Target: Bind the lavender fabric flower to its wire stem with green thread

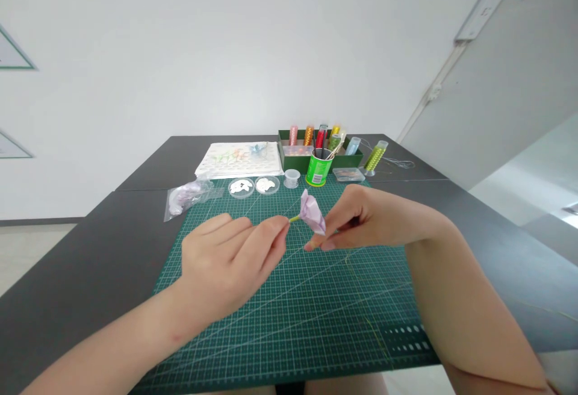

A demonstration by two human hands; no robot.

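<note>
Green cutting mat (293, 323) beneath, left hand (230, 253) clamped on stem (295, 219), lilac flower (312, 212) toward two o'clock, beside right hand (372, 214), its grip unclear.

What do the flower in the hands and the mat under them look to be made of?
Flower: thin matte paper or fabric, I can't tell which, going by its creased lilac petals.

Mat: probably a plastic or rubbery cutting mat, low-sheen, judging by its flat green face and printed white grid.

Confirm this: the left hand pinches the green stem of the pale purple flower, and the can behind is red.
Not quite: the can behind is green, as the head view shows. The left hand does pinch the green stem of the pale purple flower.
</note>
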